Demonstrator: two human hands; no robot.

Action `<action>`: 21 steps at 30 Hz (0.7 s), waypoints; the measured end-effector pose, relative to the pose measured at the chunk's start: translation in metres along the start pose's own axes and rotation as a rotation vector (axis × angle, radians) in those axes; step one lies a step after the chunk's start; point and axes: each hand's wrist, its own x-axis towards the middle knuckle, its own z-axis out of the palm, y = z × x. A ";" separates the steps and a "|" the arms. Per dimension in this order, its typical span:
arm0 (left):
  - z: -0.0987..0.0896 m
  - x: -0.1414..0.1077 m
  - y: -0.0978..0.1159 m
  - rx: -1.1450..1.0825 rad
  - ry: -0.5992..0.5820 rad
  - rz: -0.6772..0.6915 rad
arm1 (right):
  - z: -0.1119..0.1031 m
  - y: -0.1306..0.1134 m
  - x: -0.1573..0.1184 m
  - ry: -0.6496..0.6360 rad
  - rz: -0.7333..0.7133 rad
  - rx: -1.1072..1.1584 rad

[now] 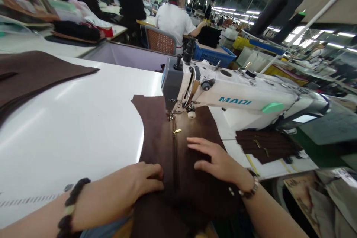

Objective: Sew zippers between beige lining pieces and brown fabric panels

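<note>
Brown fabric (164,126) with zipper (175,152) between flat left hand (145,178), spread right hand (214,160), under sewing machine (237,96).

Both hands flat on brown fabric (158,134), left hand (145,180), right hand (214,160). Zipper (175,148) runs between them under the sewing machine (237,95).

Factory hall with white worktables (69,126) under strip lights (223,9).

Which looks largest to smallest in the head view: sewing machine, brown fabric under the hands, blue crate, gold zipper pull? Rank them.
1. sewing machine
2. brown fabric, close in size to the machine, and nearer the camera
3. blue crate
4. gold zipper pull
</note>
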 end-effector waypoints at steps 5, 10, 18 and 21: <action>0.002 0.002 0.010 -0.276 0.141 0.035 | 0.017 -0.032 -0.051 -0.353 -0.055 0.226; -0.016 0.028 0.032 -0.242 0.399 0.055 | 0.032 -0.059 -0.065 -0.091 0.056 0.240; -0.013 0.020 0.035 0.202 0.837 0.046 | 0.030 -0.052 -0.067 0.203 0.542 0.705; 0.016 0.003 0.026 0.378 0.900 0.020 | 0.030 -0.051 -0.067 0.163 0.517 0.743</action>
